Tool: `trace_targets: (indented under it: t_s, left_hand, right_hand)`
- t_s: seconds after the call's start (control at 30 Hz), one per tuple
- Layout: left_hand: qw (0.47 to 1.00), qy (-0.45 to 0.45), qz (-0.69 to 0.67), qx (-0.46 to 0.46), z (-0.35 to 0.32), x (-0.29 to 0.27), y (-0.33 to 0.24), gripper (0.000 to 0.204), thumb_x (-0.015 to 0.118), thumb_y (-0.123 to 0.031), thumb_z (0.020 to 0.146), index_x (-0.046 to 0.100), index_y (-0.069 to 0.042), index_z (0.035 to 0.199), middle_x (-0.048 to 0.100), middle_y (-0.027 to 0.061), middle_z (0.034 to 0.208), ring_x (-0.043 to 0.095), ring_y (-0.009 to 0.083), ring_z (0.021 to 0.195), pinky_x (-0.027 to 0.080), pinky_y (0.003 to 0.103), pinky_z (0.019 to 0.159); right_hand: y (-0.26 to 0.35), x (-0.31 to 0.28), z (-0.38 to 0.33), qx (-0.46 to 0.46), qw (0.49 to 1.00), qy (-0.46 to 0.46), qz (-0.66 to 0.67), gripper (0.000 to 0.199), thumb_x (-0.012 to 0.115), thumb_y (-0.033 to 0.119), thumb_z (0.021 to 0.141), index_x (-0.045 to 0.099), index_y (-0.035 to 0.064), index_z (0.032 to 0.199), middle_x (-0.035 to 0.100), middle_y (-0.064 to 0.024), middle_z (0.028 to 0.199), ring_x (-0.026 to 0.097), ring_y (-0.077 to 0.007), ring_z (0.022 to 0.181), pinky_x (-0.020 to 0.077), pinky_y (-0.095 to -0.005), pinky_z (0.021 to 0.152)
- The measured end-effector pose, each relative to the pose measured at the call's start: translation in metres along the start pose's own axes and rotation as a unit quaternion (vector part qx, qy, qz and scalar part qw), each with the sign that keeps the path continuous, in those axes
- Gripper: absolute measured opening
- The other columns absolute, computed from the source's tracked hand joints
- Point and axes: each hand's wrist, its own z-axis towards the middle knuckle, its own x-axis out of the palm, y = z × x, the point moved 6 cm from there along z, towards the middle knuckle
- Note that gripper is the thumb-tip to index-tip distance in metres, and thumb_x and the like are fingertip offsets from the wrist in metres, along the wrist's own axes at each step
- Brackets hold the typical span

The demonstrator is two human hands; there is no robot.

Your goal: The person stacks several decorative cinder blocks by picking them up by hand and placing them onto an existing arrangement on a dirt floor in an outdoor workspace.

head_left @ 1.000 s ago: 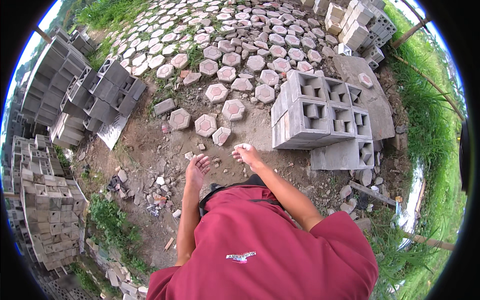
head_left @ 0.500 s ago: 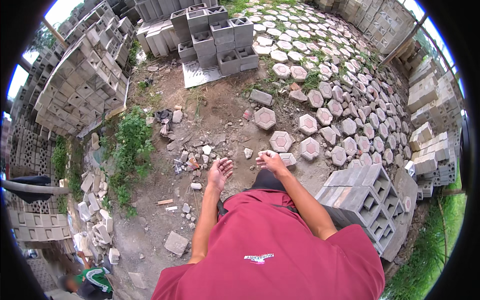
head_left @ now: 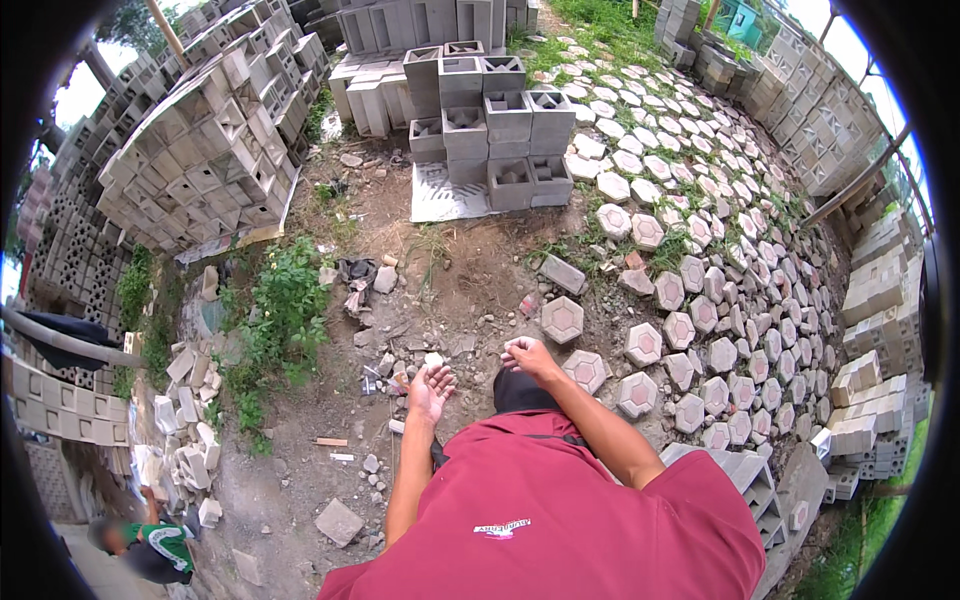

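1. Left hand (head_left: 430, 395): released, fingers loosely spread, a white stone (head_left: 433, 360) just beyond the fingertips.
2. Right hand (head_left: 530, 356): fingers curled; cannot tell whether it grasps anything.
3. Hexagonal paver (head_left: 584, 371): just right of that hand, patterned face up.
4. Dirt ground (head_left: 478, 270) stretches ahead to grey hollow blocks (head_left: 466, 121).
5. Lettering marks the maroon shirt (head_left: 550, 530).

Outdoor masonry yard, with stacks of hollow blocks (head_left: 508, 127) and hexagonal pavers (head_left: 562, 319) across bare ground (head_left: 482, 268).
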Motion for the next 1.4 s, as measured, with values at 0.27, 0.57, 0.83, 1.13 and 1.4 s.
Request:
trace_targets:
  t_s: [0.27, 0.57, 0.83, 1.13, 1.4]
  left_hand:
    - [0.997, 0.048, 0.057, 0.034, 0.085, 0.137, -0.093, 0.039, 0.040, -0.039, 0.094, 0.053, -0.007, 0.112, 0.062, 0.0079, 0.104, 0.059, 0.0204, 0.093, 0.047, 0.037, 0.080]
    - [0.999, 0.019, 0.037, 0.001, 0.169, 0.172, -0.136, 0.039, 0.044, -0.039, 0.093, 0.055, -0.006, 0.110, 0.064, 0.0087, 0.102, 0.061, 0.0202, 0.090, 0.048, 0.037, 0.076]
    - [0.997, 0.049, 0.047, -0.031, 0.290, 0.214, -0.241, 0.038, 0.041, -0.038, 0.094, 0.056, -0.007, 0.110, 0.064, 0.0079, 0.102, 0.061, 0.0193, 0.088, 0.047, 0.036, 0.076]
    - [0.990, 0.103, 0.093, 0.002, 0.396, 0.285, -0.441, 0.040, 0.040, -0.038, 0.094, 0.053, -0.005, 0.112, 0.063, 0.0085, 0.104, 0.059, 0.0201, 0.093, 0.046, 0.036, 0.080]
    - [0.993, 0.069, 0.087, -0.034, 0.480, 0.318, -0.526, 0.044, 0.039, -0.038, 0.094, 0.050, -0.003, 0.118, 0.059, 0.0108, 0.110, 0.056, 0.0211, 0.094, 0.046, 0.037, 0.081]
  right_hand:
    - [0.143, -0.055, 0.118, -0.079, 0.997, -0.023, 0.011, 0.022, 0.056, 0.021, 0.090, 0.056, 0.0040, 0.104, 0.066, -0.0064, 0.089, 0.062, -0.0122, 0.074, 0.0483, -0.0230, 0.059]
    - [0.171, -0.042, 0.188, -0.011, 1.000, -0.003, -0.005, 0.024, 0.057, 0.024, 0.090, 0.057, 0.0047, 0.103, 0.066, -0.0070, 0.090, 0.063, -0.0141, 0.077, 0.0499, -0.0259, 0.064]
    - [0.216, -0.056, 0.279, 0.034, 0.993, -0.099, 0.046, 0.022, 0.055, 0.025, 0.091, 0.057, 0.0059, 0.102, 0.067, -0.0070, 0.092, 0.064, -0.0146, 0.078, 0.0498, -0.0258, 0.063]
    - [0.375, 0.039, 0.412, -0.029, 0.997, -0.051, 0.054, 0.023, 0.056, 0.024, 0.090, 0.057, 0.0050, 0.103, 0.066, -0.0061, 0.090, 0.062, -0.0118, 0.076, 0.0479, -0.0239, 0.063]
    - [0.453, 0.033, 0.480, -0.013, 0.989, -0.102, 0.106, 0.022, 0.057, 0.024, 0.090, 0.058, 0.0052, 0.102, 0.066, -0.0066, 0.090, 0.062, -0.0127, 0.075, 0.0493, -0.0250, 0.063]
